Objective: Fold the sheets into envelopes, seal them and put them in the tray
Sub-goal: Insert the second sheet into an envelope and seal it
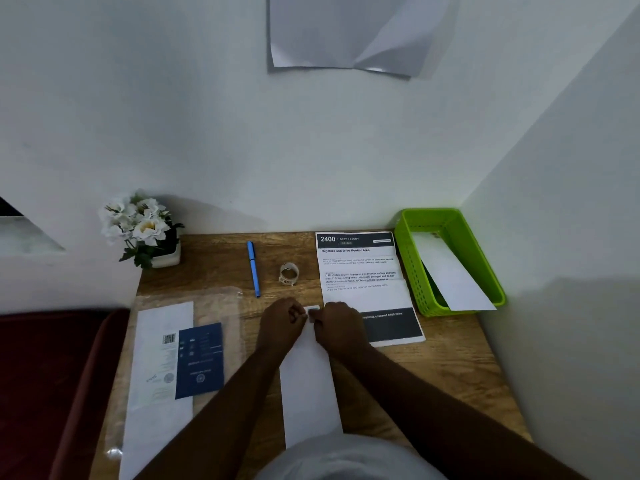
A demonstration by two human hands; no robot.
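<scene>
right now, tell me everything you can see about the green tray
The green tray is a bright green plastic basket, rectangular, with slotted side walls and a smooth rim. It stands upright on the wooden desk at its far right corner, close to the wall. One folded white sheet lies slanted inside, its near end resting over the front rim. Neither hand touches it.

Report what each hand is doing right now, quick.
Left hand: fingers curled, pinching the tape piece at the far end of the folded sheet.
Right hand: curled, pinching the same tape piece.
</scene>
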